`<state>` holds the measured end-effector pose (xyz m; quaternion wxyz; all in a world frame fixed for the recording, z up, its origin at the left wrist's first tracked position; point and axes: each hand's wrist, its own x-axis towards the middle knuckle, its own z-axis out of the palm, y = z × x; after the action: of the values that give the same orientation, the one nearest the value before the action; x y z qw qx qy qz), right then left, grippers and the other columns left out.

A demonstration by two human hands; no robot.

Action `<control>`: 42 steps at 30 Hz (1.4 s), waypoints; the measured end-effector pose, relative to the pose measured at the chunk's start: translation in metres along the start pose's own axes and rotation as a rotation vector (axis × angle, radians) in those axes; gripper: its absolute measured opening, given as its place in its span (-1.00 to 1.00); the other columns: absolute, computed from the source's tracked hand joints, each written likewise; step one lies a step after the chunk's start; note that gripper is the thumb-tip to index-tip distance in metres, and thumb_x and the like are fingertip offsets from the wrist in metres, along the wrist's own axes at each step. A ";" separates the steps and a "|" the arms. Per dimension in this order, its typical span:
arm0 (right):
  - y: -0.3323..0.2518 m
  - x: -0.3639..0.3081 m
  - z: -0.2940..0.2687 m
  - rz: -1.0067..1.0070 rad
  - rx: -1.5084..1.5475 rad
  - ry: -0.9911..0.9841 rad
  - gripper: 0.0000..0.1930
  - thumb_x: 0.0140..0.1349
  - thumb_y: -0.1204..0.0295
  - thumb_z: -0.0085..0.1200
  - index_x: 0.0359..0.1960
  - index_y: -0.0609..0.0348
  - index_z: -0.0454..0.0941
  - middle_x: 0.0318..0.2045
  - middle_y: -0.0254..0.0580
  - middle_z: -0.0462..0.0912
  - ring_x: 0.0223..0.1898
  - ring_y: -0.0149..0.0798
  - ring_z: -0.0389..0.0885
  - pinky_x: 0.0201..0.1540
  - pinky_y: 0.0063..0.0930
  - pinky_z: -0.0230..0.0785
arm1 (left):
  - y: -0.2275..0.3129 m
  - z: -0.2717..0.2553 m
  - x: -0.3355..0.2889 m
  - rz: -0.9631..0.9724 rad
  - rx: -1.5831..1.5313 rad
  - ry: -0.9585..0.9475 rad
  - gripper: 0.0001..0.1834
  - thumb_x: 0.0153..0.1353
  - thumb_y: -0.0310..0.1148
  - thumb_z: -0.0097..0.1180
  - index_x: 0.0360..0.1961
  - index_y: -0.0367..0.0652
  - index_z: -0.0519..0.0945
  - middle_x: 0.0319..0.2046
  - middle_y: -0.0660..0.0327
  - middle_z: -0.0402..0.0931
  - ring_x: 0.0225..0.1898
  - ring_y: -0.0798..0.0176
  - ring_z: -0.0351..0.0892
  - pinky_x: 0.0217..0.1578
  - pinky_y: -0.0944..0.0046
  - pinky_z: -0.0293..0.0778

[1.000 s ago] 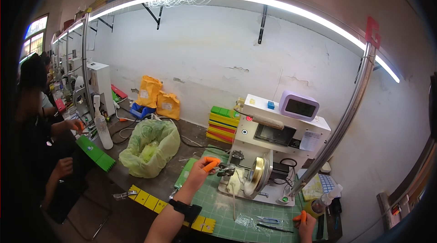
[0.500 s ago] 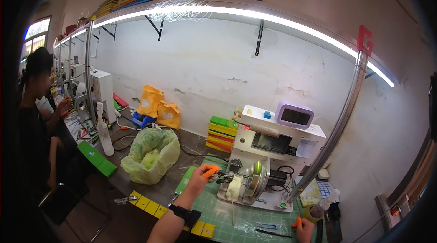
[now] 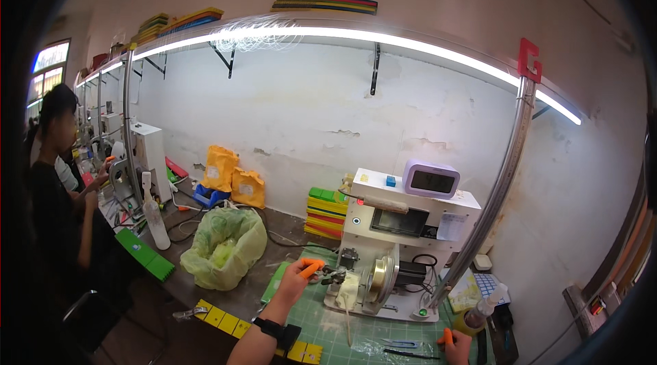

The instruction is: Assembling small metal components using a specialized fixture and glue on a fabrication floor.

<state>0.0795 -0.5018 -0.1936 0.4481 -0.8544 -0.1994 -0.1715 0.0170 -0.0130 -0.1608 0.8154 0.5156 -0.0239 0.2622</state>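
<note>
My left hand [image 3: 295,283], with an orange finger cover and a dark wristband, reaches to a small benchtop machine [image 3: 448,245]. Its fingers are pinched at a dark metal clamp [image 3: 333,275] on the machine's left side; what lies between them is too small to make out. Beside the clamp are a whitish block [image 3: 348,291] and a round brass-coloured wheel [image 3: 378,281]. At the lower right, my right hand [image 3: 457,348] is curled closed, an orange cover on a finger; its grip is partly cut off. Blue tweezers [image 3: 404,344] and a thin black tool [image 3: 410,354] lie beside it.
A green cutting mat [image 3: 321,320] lies under the machine. Left of it stand a yellow-green bag-lined bin [image 3: 198,262] and a clear bottle [image 3: 156,225]. Stacked coloured trays [image 3: 325,213], a yellow strip [image 3: 226,317] and a metal post [image 3: 489,207] surround the work. Another person [image 3: 65,207] sits left.
The view has shifted slightly. A yellow-green glint atop the wheel is gone. My left hand stays at the clamp and my right hand by the tweezers. The other person's arm has moved.
</note>
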 end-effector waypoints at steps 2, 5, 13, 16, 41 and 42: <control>-0.003 -0.001 -0.001 0.015 0.029 -0.032 -0.62 0.46 0.32 0.05 -0.49 0.32 0.64 -0.67 -0.16 0.59 -0.62 -0.34 0.54 -0.50 -0.32 0.36 | 0.003 0.001 -0.005 0.007 -0.004 0.018 -0.80 0.44 -0.48 0.11 0.01 -0.24 0.66 -0.08 0.27 0.65 -0.14 0.44 0.58 -0.13 0.40 0.52; -0.005 -0.002 0.000 0.057 0.071 -0.045 -0.61 0.47 0.31 0.04 -0.49 0.32 0.63 -0.67 -0.19 0.60 -0.61 -0.37 0.53 -0.49 -0.36 0.36 | 0.005 0.002 -0.002 -0.003 0.026 0.042 -0.80 0.44 -0.47 0.10 0.01 -0.24 0.65 -0.08 0.28 0.65 -0.16 0.46 0.58 -0.14 0.42 0.51; 0.008 -0.003 -0.002 0.037 0.008 -0.017 -0.59 0.49 0.29 0.05 -0.48 0.34 0.64 -0.65 -0.19 0.61 -0.63 -0.36 0.52 -0.50 -0.37 0.37 | 0.002 0.004 -0.002 -0.038 0.047 0.009 -0.79 0.44 -0.42 0.13 0.03 -0.20 0.65 -0.13 0.33 0.65 -0.23 0.51 0.56 -0.19 0.50 0.49; -0.003 0.000 -0.008 0.041 -0.009 -0.073 -0.61 0.49 0.29 0.03 -0.44 0.32 0.66 -0.61 -0.13 0.65 -0.60 -0.32 0.54 -0.46 -0.33 0.39 | -0.002 0.002 0.000 -0.082 0.068 0.016 -0.77 0.45 -0.43 0.11 0.05 -0.25 0.63 -0.09 0.27 0.63 -0.13 0.46 0.57 -0.13 0.43 0.50; -0.038 0.000 -0.014 0.130 -0.183 -0.108 -0.54 0.53 0.14 -0.05 -0.37 0.25 0.69 -0.46 -0.10 0.71 -0.49 -0.23 0.59 -0.37 -0.32 0.38 | 0.004 0.015 0.001 -0.059 0.068 -0.010 -0.83 0.43 -0.34 0.17 -0.06 -0.14 0.67 -0.13 0.35 0.66 -0.20 0.55 0.53 -0.21 0.49 0.44; -0.041 -0.002 -0.015 0.156 -0.178 -0.107 -0.53 0.54 0.18 -0.08 -0.42 0.28 0.66 -0.50 -0.09 0.68 -0.51 -0.20 0.58 -0.27 -0.22 0.46 | 0.003 0.017 0.001 -0.036 0.078 -0.027 -0.83 0.42 -0.32 0.18 -0.06 -0.13 0.68 -0.14 0.36 0.67 -0.20 0.55 0.53 -0.21 0.49 0.44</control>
<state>0.0562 -0.4933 -0.1578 0.3712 -0.9117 -0.1398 -0.1074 0.0205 -0.0260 -0.1503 0.7990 0.5507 -0.0151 0.2411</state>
